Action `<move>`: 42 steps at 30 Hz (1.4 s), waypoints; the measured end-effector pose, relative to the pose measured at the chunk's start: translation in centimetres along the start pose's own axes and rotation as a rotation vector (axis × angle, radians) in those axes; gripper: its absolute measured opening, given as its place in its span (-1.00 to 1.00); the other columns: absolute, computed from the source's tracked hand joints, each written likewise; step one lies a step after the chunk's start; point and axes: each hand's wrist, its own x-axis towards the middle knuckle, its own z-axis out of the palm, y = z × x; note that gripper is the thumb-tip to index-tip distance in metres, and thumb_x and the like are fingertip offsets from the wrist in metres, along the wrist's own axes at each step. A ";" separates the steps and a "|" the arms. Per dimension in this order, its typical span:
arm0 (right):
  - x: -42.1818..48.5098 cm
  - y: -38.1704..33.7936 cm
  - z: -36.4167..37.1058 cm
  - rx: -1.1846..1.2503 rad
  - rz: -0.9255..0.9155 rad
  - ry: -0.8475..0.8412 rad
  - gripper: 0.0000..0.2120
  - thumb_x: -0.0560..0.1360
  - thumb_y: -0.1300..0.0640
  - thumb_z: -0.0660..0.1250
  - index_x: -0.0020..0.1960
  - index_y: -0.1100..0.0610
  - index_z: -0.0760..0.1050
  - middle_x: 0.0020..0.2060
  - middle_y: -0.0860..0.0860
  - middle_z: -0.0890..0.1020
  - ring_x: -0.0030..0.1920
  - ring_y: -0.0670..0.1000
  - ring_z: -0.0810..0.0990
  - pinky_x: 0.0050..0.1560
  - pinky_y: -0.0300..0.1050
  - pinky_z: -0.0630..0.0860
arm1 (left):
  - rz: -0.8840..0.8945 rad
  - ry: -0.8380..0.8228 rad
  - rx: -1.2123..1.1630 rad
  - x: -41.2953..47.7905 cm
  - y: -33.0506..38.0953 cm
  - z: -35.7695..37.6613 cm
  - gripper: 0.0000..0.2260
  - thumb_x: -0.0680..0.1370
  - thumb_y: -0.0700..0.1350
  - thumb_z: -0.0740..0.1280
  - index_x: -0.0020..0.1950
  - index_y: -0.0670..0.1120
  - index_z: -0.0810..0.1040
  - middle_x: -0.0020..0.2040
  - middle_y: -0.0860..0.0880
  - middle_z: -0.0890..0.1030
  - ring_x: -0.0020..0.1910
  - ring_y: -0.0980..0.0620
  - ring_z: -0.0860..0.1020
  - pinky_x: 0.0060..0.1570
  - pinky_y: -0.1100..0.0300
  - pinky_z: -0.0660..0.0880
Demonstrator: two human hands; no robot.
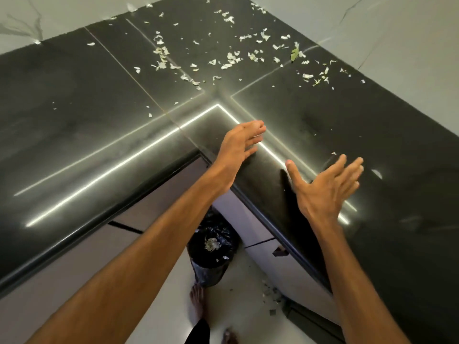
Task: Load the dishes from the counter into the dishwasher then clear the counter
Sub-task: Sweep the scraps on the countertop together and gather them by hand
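Fingers (pixel 255 127) of left hand (pixel 238 142) and right hand (pixel 325 187) spread, holding nothing, over desk (pixel 74 95) edge | bin (pixel 211 247) on floor (pixel 173 306) below | scraps (pixel 231 58) strewn at desk's far corner, well apart from hands | risk: broad sweep may fling bits past bin onto floor.

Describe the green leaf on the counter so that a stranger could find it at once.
Look at the dark counter, at its far corner strewn with pale scraps. Toward the right of that scatter lies the leaf. It is green; its neighbours are whitish.
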 end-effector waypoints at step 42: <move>28.9 -12.3 10.0 -0.209 -0.249 -0.262 -0.11 0.62 -0.39 -0.18 0.64 0.28 -0.18 0.62 0.25 -0.18 0.62 0.21 -0.25 0.59 0.25 -0.26 | 0.530 0.348 1.296 25.6 1.6 -1.4 -0.36 0.65 0.26 0.09 0.58 -0.14 0.20 0.66 -0.17 -0.05 0.64 -0.08 -0.09 0.60 -0.07 0.01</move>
